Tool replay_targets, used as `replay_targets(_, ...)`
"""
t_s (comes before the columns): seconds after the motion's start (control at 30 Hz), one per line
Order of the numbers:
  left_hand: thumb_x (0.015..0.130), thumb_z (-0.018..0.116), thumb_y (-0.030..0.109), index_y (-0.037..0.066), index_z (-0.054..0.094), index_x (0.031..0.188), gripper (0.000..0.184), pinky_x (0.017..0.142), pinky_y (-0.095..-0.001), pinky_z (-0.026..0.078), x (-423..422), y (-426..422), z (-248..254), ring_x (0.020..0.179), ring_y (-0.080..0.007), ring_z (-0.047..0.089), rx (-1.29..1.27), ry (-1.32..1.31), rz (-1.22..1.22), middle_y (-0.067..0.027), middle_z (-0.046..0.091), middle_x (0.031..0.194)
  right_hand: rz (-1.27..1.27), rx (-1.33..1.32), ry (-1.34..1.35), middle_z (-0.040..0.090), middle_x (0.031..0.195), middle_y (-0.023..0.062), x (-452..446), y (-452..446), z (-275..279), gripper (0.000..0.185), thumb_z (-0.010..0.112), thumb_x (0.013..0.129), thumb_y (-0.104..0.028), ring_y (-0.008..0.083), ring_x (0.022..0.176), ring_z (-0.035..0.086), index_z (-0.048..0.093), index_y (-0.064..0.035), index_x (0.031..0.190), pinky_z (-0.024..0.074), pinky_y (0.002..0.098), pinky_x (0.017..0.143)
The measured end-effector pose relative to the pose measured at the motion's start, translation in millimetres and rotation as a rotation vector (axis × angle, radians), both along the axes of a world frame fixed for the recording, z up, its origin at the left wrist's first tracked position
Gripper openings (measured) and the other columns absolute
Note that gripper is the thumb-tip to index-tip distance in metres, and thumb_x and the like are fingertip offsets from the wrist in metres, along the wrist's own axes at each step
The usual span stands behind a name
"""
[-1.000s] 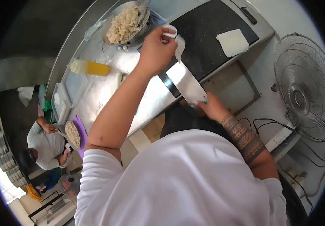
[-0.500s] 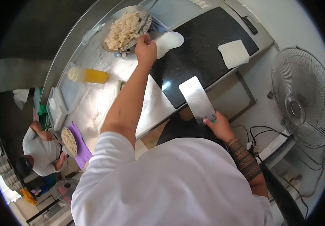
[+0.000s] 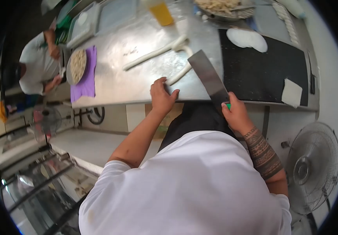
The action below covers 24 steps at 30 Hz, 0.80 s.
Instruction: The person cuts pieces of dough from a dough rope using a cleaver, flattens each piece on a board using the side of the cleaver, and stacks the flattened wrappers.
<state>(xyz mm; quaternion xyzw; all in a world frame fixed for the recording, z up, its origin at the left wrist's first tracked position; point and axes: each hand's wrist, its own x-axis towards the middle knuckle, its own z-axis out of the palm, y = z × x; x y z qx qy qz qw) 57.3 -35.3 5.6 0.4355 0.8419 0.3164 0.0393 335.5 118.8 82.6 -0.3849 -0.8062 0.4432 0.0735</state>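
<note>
In my right hand (image 3: 235, 113) is a wide-bladed cleaver (image 3: 208, 74) with a green handle, its blade slanting up over the table. The blade's tip end is beside a bent rope of white dough (image 3: 149, 58) lying on the steel table (image 3: 110, 78). My left hand (image 3: 163, 97) is at the table's front edge, thumb apart from the fingers, beside the near end of the dough rope. Whether the fingertips touch the dough I cannot tell. Two flat white dough rounds (image 3: 247, 40) overlap on the black board (image 3: 263, 68) to the right.
A folded white cloth (image 3: 292, 93) lies at the board's front right. Behind are a bowl of filling (image 3: 223, 9) and a bottle of yellow liquid (image 3: 161, 13). At left, a co-worker (image 3: 40, 64) stands by another bowl (image 3: 77, 66) on a purple cloth (image 3: 87, 86). A fan (image 3: 311, 168) stands right.
My left hand has moved from beside the filling bowl and dough rounds to the dough rope's near end. My view has turned left, and the cleaver is now over the steel table.
</note>
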Motion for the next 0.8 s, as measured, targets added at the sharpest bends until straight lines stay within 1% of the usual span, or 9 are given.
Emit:
replay_targets(0.07,0.08,0.089,0.016,0.003,0.062,0.124,0.053,0.093,-0.0477,0.05,-1,-7,-12,0.104,-0.0367,0.061,-0.004,-0.127,0.001,-0.0168,0.065,0.114,0.135,0.125,-0.096,0.074,0.099,0.0252,-26,-3,6,0.028,0.061,0.1,-0.013,0.0485,0.093,0.072,0.056,0.0007,0.124,0.0572,0.0548,0.083)
replay_targets(0.1,0.084,0.086,0.011,0.005,0.064,0.119,0.042,0.089,-0.0434,0.054,-2,-7,-13,0.1,-0.0313,0.066,0.007,-0.087,-0.006,-0.0137,0.067,0.112,0.194,0.16,-0.138,0.073,0.097,0.0243,-38,-6,11,0.025,0.061,0.1,-0.013,0.0475,0.091,0.072,0.056,0.0,0.121,0.0576,0.0547,0.081)
replay_targets(0.23,0.085,0.084,0.012,0.006,0.066,0.114,0.034,0.081,-0.0434,0.055,-12,-2,-13,0.089,-0.0304,0.067,0.055,-0.014,-0.065,-0.0116,0.068,0.102,0.37,0.343,-0.221,0.071,0.088,0.0213,-67,-20,24,0.017,0.059,0.098,-0.01,0.0433,0.082,0.073,0.056,-0.0029,0.113,0.0591,0.0523,0.073)
replay_targets(0.37,0.086,0.083,0.014,0.005,0.067,0.111,0.031,0.081,-0.044,0.055,-19,0,-11,0.088,-0.0314,0.067,0.017,-0.05,-0.075,-0.0124,0.067,0.099,0.459,0.481,-0.308,0.068,0.081,0.0195,-75,-33,31,0.015,0.057,0.097,-0.007,0.0399,0.077,0.073,0.056,-0.0038,0.111,0.0598,0.05,0.068)
replay_targets(0.53,0.084,0.082,0.01,0.006,0.069,0.108,0.028,0.082,-0.045,0.056,-23,1,-10,0.091,-0.0347,0.067,0.011,-0.059,-0.066,-0.0157,0.065,0.102,0.435,0.457,-0.275,0.07,0.085,0.0201,-84,-40,-5,0.015,0.055,0.098,-0.007,0.041,0.077,0.073,0.056,-0.0029,0.113,0.0599,0.0503,0.069)
replay_targets(0.63,0.083,0.08,0.008,0.004,0.07,0.108,0.028,0.078,-0.0432,0.057,-26,1,4,0.085,-0.0307,0.067,0.091,-0.316,0.01,-0.0155,0.065,0.105,0.369,0.318,-0.311,0.072,0.092,0.0219,-87,-44,14,0.018,0.058,0.1,-0.01,0.0428,0.084,0.074,0.055,-0.0022,0.117,0.0596,0.0514,0.073)
replay_targets(0.67,0.084,0.079,0.009,0.004,0.07,0.11,0.028,0.076,-0.0412,0.057,-34,2,5,0.083,-0.028,0.067,0.12,-0.282,-0.022,-0.0147,0.065,0.105,0.327,0.263,-0.315,0.073,0.095,0.0226,-85,-42,22,0.02,0.059,0.101,-0.011,0.0434,0.087,0.074,0.055,-0.002,0.118,0.0595,0.0518,0.075)
replay_targets(0.77,0.086,0.078,0.01,0.003,0.071,0.114,0.03,0.072,-0.0368,0.057,-50,8,11,0.078,-0.0218,0.068,0.148,-0.248,-0.141,-0.0125,0.067,0.105,0.02,0.118,0.048,0.074,0.103,0.0238,-47,-48,32,0.031,0.067,0.102,-0.019,0.0441,0.095,0.074,0.055,-0.0022,0.126,0.0585,0.0516,0.08)
replay_targets(0.8,0.086,0.079,0.01,0.003,0.071,0.114,0.03,0.072,-0.0362,0.058,-50,16,19,0.077,-0.021,0.068,0.125,-0.27,-0.187,-0.0118,0.067,0.105,-0.089,0.109,0.073,0.074,0.105,0.0241,-31,-47,32,0.034,0.069,0.102,-0.02,0.0443,0.097,0.074,0.055,-0.0025,0.128,0.0582,0.0509,0.081)
